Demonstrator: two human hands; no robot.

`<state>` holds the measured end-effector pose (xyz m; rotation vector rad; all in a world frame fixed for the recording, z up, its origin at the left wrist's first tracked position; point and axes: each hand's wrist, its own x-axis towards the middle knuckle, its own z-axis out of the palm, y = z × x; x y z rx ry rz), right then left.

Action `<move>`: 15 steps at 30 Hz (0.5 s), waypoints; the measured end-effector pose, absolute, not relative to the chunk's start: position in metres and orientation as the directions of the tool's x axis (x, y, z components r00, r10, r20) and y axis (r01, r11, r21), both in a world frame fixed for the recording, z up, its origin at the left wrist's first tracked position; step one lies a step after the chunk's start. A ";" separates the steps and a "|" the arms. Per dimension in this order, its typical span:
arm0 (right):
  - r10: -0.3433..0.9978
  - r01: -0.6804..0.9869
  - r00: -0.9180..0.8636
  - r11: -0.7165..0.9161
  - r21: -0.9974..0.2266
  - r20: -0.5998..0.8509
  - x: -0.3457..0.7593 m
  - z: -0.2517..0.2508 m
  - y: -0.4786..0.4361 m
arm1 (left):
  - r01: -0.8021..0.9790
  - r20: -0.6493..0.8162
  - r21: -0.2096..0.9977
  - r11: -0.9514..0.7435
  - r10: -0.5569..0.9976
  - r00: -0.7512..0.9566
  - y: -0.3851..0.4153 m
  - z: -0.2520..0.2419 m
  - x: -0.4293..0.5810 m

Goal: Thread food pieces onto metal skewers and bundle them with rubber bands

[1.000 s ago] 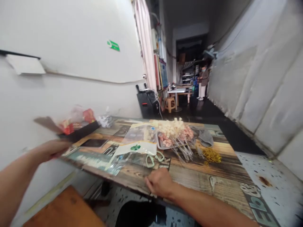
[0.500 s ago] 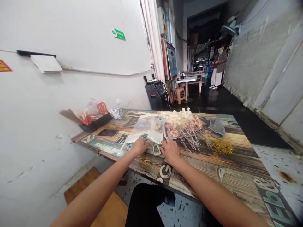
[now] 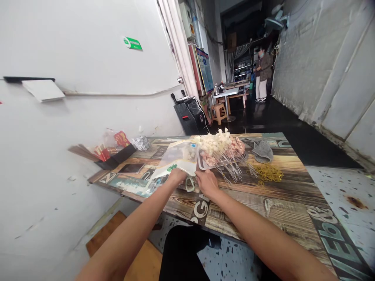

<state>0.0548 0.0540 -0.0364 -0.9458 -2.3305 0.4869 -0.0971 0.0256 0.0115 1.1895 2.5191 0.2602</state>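
A clear plastic bag (image 3: 178,156) with white and green print lies flat on the patterned wooden table (image 3: 243,203). My left hand (image 3: 177,177) is closed at the bag's near edge, fingers curled over it. At the near right corner, my right hand (image 3: 207,182) pinches the same edge between thumb and fingers. The fingertips are small and partly hidden. Just below the bag, between the hands, a pale printed letter shows on the tabletop. Right of the bag, a tray holds skewers of pink meat (image 3: 208,159) and pale chunks (image 3: 215,141), their thin metal sticks pointing toward me.
Yellow rubber bands (image 3: 268,173) lie in a pile right of the skewers, with a grey cloth (image 3: 263,151) behind. A dark phone-like slab (image 3: 131,168) and a black box (image 3: 120,156) of packets are at left. Beyond the table stand a black speaker (image 3: 191,116) and a person (image 3: 262,72).
The camera view has turned slightly, so the table and wall sit differently in the picture. Both hands stay at the bag's near edge, with the left hand drawn a little closer over it.
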 end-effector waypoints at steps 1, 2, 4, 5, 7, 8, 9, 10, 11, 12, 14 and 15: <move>0.733 0.496 -0.581 0.664 -0.560 0.354 0.054 -0.037 0.055 | 0.680 -0.254 0.343 0.647 0.761 -0.597 0.029 0.012 -0.096; 0.740 0.475 -0.581 0.646 -0.598 0.339 0.054 -0.038 0.057 | 0.646 -0.278 0.380 0.662 0.748 -0.603 0.033 0.013 -0.095; 0.742 0.431 -0.588 0.624 -0.652 0.321 0.053 -0.039 0.061 | 0.583 -0.329 0.441 0.682 0.728 -0.602 0.037 0.016 -0.095; 0.739 0.419 -0.592 0.622 -0.661 0.321 0.053 -0.040 0.063 | 0.559 -0.358 0.461 0.689 0.721 -0.594 0.039 0.017 -0.095; 0.733 0.406 -0.598 0.625 -0.666 0.324 0.053 -0.040 0.066 | 0.520 -0.415 0.479 0.707 0.704 -0.576 0.040 0.019 -0.097; 0.729 0.398 -0.602 0.628 -0.669 0.325 0.052 -0.041 0.067 | 0.507 -0.438 0.480 0.716 0.696 -0.569 0.041 0.019 -0.099; 0.724 0.391 -0.607 0.631 -0.671 0.327 0.053 -0.041 0.068 | 0.499 -0.456 0.477 0.723 0.689 -0.563 0.041 0.018 -0.100; 0.721 0.385 -0.609 0.633 -0.671 0.330 0.053 -0.041 0.068 | 0.496 -0.468 0.472 0.729 0.684 -0.560 0.042 0.017 -0.101; 0.718 0.383 -0.611 0.637 -0.669 0.334 0.053 -0.041 0.068 | 0.497 -0.475 0.465 0.733 0.680 -0.558 0.042 0.015 -0.102; 0.715 0.383 -0.611 0.642 -0.665 0.339 0.053 -0.040 0.067 | 0.502 -0.478 0.457 0.734 0.678 -0.558 0.043 0.013 -0.103; 0.706 0.381 -0.614 0.656 -0.651 0.352 0.054 -0.040 0.066 | 0.523 -0.476 0.436 0.732 0.681 -0.556 0.044 0.009 -0.104; 0.700 0.379 -0.619 0.664 -0.645 0.357 0.054 -0.039 0.065 | 0.538 -0.471 0.424 0.728 0.685 -0.556 0.045 0.007 -0.104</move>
